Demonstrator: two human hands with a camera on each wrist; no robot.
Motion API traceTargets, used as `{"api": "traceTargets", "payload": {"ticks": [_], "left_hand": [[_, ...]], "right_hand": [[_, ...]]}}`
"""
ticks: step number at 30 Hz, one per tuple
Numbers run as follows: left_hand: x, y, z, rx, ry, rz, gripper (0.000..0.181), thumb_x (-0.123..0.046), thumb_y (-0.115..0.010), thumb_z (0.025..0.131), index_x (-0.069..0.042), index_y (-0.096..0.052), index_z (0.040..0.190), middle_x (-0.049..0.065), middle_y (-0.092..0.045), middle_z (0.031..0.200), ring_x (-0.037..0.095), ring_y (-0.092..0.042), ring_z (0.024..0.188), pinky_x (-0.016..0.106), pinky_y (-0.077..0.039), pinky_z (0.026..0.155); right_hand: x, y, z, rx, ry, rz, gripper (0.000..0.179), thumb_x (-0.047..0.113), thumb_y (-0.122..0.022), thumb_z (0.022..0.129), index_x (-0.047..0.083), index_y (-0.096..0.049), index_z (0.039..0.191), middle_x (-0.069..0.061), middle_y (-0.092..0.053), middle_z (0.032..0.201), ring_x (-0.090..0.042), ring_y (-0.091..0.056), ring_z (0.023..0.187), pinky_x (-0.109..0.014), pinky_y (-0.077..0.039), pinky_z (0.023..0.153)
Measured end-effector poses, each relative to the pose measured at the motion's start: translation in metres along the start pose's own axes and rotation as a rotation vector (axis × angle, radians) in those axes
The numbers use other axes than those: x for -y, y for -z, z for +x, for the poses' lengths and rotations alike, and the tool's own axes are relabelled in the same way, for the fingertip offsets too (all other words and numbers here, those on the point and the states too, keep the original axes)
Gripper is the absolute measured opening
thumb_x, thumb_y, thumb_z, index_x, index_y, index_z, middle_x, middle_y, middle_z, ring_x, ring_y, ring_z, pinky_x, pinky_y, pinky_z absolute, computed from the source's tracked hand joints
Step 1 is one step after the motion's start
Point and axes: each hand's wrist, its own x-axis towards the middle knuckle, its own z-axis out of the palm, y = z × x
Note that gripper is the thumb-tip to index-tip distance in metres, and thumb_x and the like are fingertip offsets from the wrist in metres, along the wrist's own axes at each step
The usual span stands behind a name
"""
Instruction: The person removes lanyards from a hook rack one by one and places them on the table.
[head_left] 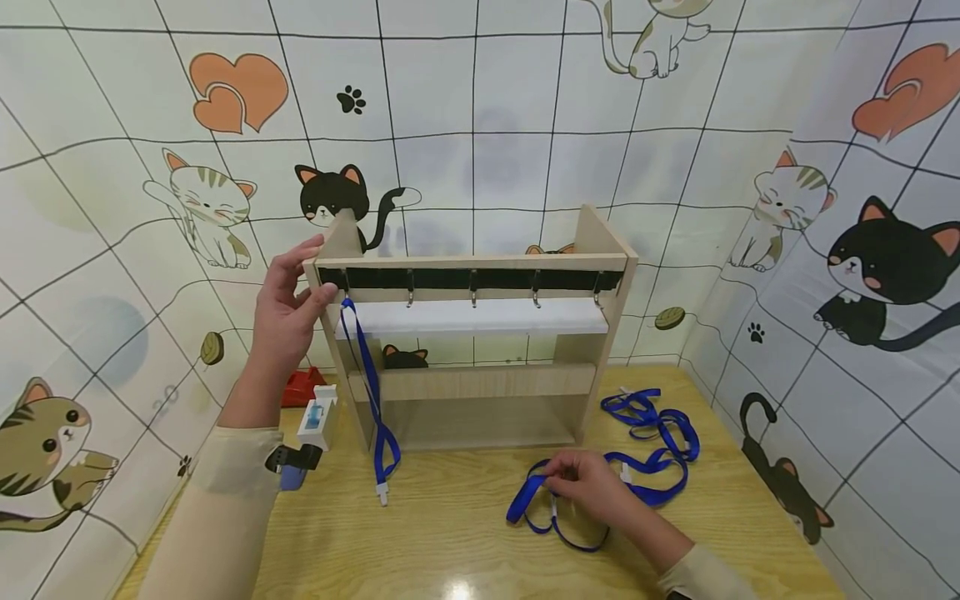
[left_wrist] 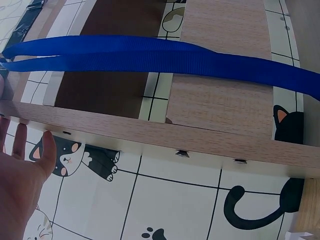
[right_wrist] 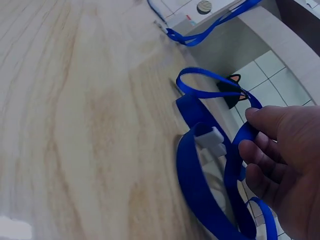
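A small wooden rack (head_left: 472, 382) stands on the table, with a row of metal hooks (head_left: 473, 298) along a dark strip near its top. My left hand (head_left: 288, 296) holds the rack's left side panel (left_wrist: 120, 120), thumb at the front edge and fingers along the outer face. From the leftmost hook hangs a blue lanyard (head_left: 369, 367), its white clip (head_left: 382, 494) low in front. My right hand (head_left: 588, 485) pinches another blue lanyard (right_wrist: 245, 135) between thumb and fingers just above the table. White plastic fittings (right_wrist: 212, 140) show on that strap.
More blue lanyards (head_left: 678, 433) lie in loose loops right of the rack. Left of it, behind my left forearm, are a white box (head_left: 318, 419) and a red object (head_left: 302, 387). Cat-patterned cloth walls (head_left: 465, 167) enclose the table (head_left: 435, 533) at the back and sides.
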Motion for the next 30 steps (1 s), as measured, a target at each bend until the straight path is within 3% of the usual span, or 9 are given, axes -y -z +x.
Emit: {"api": "traceTargets", "payload": {"ticks": [10, 16, 24, 30], "left_hand": [[0.000, 0.000, 0.000, 0.000, 0.001, 0.004, 0.051, -0.004, -0.073, 0.106, -0.012, -0.058, 0.154, 0.003, -0.050, 0.169, 0.030, -0.046, 0.149, 0.035, -0.051, 0.112], [0.000, 0.000, 0.000, -0.004, -0.004, 0.003, 0.051, -0.002, -0.073, 0.106, -0.011, -0.058, 0.154, 0.003, -0.051, 0.169, 0.030, -0.046, 0.148, 0.035, -0.051, 0.110], [-0.001, 0.000, 0.000, -0.002, 0.000, 0.011, 0.052, -0.002, -0.073, 0.106, -0.012, -0.058, 0.154, 0.002, -0.050, 0.169, 0.030, -0.046, 0.149, 0.036, -0.051, 0.112], [-0.001, 0.000, 0.000, 0.006, -0.004, 0.007, 0.052, -0.003, -0.073, 0.106, -0.012, -0.057, 0.155, 0.003, -0.050, 0.169, 0.030, -0.046, 0.148, 0.035, -0.051, 0.111]], "right_hand": [[-0.008, -0.005, 0.002, 0.015, -0.053, -0.021, 0.005, 0.010, -0.080, 0.102, 0.007, -0.081, 0.106, 0.000, -0.075, 0.093, -0.008, -0.065, 0.078, -0.023, -0.054, 0.065], [-0.005, -0.004, 0.002, 0.005, -0.038, -0.030, 0.017, 0.012, -0.083, 0.101, 0.001, -0.079, 0.113, -0.001, -0.072, 0.094, -0.008, -0.063, 0.073, -0.023, -0.052, 0.060], [0.020, -0.004, 0.010, -0.063, 0.002, -0.061, 0.020, 0.014, -0.081, 0.102, 0.001, -0.079, 0.117, 0.000, -0.071, 0.095, -0.007, -0.056, 0.068, -0.024, -0.048, 0.056], [0.059, -0.019, 0.032, -0.128, 0.116, -0.026, 0.018, 0.014, -0.082, 0.102, 0.008, -0.079, 0.120, 0.000, -0.072, 0.096, -0.009, -0.059, 0.069, -0.026, -0.051, 0.059]]}}
